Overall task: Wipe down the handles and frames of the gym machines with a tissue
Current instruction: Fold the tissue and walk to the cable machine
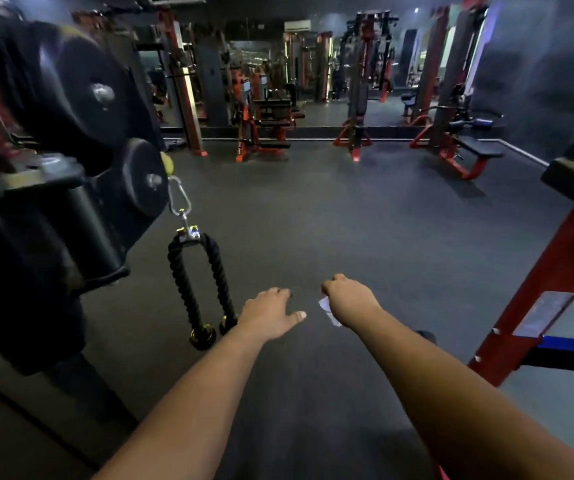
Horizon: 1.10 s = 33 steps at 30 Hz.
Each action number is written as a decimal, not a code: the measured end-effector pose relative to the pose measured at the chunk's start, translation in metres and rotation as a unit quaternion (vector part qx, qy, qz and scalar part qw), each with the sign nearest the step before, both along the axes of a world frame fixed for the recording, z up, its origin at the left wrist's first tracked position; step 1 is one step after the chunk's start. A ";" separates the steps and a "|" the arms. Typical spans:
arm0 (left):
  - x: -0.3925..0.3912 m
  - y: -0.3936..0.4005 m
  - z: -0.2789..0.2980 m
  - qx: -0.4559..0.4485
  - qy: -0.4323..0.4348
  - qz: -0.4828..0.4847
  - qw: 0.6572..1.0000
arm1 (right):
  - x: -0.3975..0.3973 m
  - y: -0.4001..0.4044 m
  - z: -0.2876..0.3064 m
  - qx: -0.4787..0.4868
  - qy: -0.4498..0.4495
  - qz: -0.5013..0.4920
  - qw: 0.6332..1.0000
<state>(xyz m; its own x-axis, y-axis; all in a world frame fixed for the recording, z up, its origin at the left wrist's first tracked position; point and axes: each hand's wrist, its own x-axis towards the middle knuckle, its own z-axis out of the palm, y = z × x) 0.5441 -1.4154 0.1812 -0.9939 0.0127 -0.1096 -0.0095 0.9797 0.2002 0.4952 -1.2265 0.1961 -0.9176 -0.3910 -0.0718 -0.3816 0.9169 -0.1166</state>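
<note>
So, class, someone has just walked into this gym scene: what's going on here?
A person stands on the dark gym floor with both arms stretched forward. The right hand is closed around a white tissue, while the left hand is open and holds nothing. Neither hand touches a machine. A black rope handle hangs from a cable machine to the left, and a red frame stands on the right.

One head-worn wide-angle view looks forward and down over both outstretched forearms onto the dark gym floor (313,220). A cable machine (53,168) looms close at the left edge (blurred by nearness), a red frame (548,289) at the right; further machines stand well off.
</note>
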 end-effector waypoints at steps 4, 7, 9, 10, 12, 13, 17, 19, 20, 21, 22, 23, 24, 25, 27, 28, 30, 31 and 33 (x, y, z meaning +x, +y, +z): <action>-0.076 0.003 -0.004 -0.033 -0.014 -0.004 0.999 | -0.077 -0.006 0.000 -0.007 -0.057 -0.028 0.998; -0.139 0.004 -0.008 -0.040 -0.017 0.001 0.999 | -0.142 -0.006 -0.003 -0.008 -0.061 -0.031 0.998; -0.183 0.005 -0.011 -0.040 -0.024 0.014 0.999 | -0.189 0.000 -0.008 -0.034 -0.043 -0.028 0.998; -0.204 0.004 -0.011 -0.043 -0.032 0.021 0.998 | -0.213 0.004 -0.011 -0.042 -0.039 -0.022 0.998; -0.240 0.001 -0.008 -0.060 -0.047 0.027 0.997 | -0.259 0.009 -0.017 -0.057 -0.036 -0.015 0.998; -0.260 -0.002 -0.007 -0.066 -0.049 0.030 0.996 | -0.285 0.008 -0.018 -0.068 -0.043 -0.015 0.997; -0.321 -0.015 -0.004 -0.049 -0.046 0.066 0.996 | -0.364 -0.002 -0.014 -0.114 -0.110 -0.035 0.987; -0.346 -0.023 -0.005 -0.049 -0.050 0.078 0.994 | -0.398 -0.011 -0.016 -0.108 -0.111 -0.025 0.988; -0.359 -0.028 -0.005 -0.049 -0.051 0.084 0.994 | -0.413 -0.017 -0.016 -0.094 -0.100 -0.010 0.990; -0.372 -0.034 -0.004 -0.044 -0.052 0.093 0.993 | -0.430 -0.025 -0.020 -0.086 -0.090 0.004 0.992; -0.383 -0.040 -0.003 -0.033 -0.055 0.101 0.993 | -0.443 -0.033 -0.022 -0.085 -0.081 0.016 0.993; -0.396 -0.048 -0.002 -0.018 -0.055 0.112 0.992 | -0.457 -0.044 -0.022 -0.082 -0.072 0.026 0.994; -0.409 -0.057 0.000 -0.007 -0.054 0.121 0.991 | -0.470 -0.055 -0.023 -0.076 -0.060 0.035 0.995; -0.422 -0.068 0.001 0.002 -0.051 0.130 0.990 | -0.483 -0.068 -0.022 -0.069 -0.046 0.046 0.995; -0.448 -0.090 0.004 0.006 -0.047 0.144 0.988 | -0.509 -0.093 -0.019 -0.065 -0.021 0.067 0.995; -0.461 -0.103 0.004 0.008 -0.045 0.153 0.987 | -0.524 -0.107 -0.019 -0.063 -0.011 0.076 0.995; -0.486 -0.132 0.003 0.010 -0.042 0.171 0.984 | -0.553 -0.137 -0.018 -0.060 0.001 0.085 0.995; -0.498 -0.147 0.003 0.009 -0.039 0.179 0.983 | -0.568 -0.153 -0.017 -0.060 0.005 0.091 0.994; -0.517 -0.175 0.003 0.011 -0.034 0.194 0.980 | -0.590 -0.184 -0.012 -0.063 0.012 0.109 0.992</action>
